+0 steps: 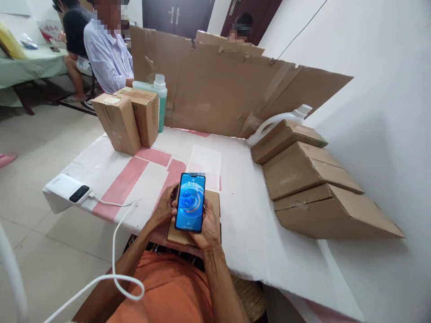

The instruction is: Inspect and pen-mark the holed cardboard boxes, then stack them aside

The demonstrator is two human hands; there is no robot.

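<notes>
White-covered tabletop (240, 220): phone (190, 202), lit but locked, fills right hand (209, 228), fingers curled round; left hand (164, 204) alongside, hold unclear.

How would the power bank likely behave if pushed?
The power bank would probably slide rather than roll, being a flat slab. Pushed outward, it might fall, since it sits near the edge of the table. The cable attached at its dark end curves loosely and looks flexible, so it may trail along or tug slightly.
</notes>
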